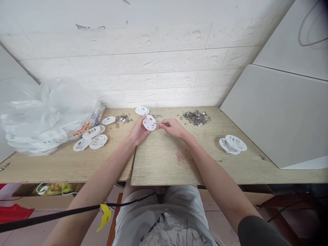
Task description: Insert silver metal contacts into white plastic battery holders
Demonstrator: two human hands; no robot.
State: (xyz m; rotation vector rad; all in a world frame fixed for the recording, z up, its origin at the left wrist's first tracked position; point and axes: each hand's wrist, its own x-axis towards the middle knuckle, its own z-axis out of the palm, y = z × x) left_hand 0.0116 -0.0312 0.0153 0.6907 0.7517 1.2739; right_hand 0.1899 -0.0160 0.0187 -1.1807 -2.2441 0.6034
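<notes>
Left hand (139, 132) pinches a white disc (149, 124) by its near-left edge, thumb on the rim, other fingers mostly hidden behind. Disc is up off the bench (166, 160), in front of me, just short of another disc (141, 110) lying near the wall (169, 80). Right hand (173, 127) is just beside it, thumb and index pressed together; can't tell if a metal bit is between them. Loose metal bits (155, 116) lie scattered behind the hands, bigger pile (196, 118) off to the right.

Handling, my read: disc is light, thin plastic, stiff enough to hold shape but likely to flex at the slots. Smooth, so could slip if held loosely. Best hold is the outer rim, thumb and fingers opposed, off the cutouts. No hard squeeze.

Pointing: slotted face tilts up toward me, back to wall and bench. Basically round, no clear long axis.
</notes>
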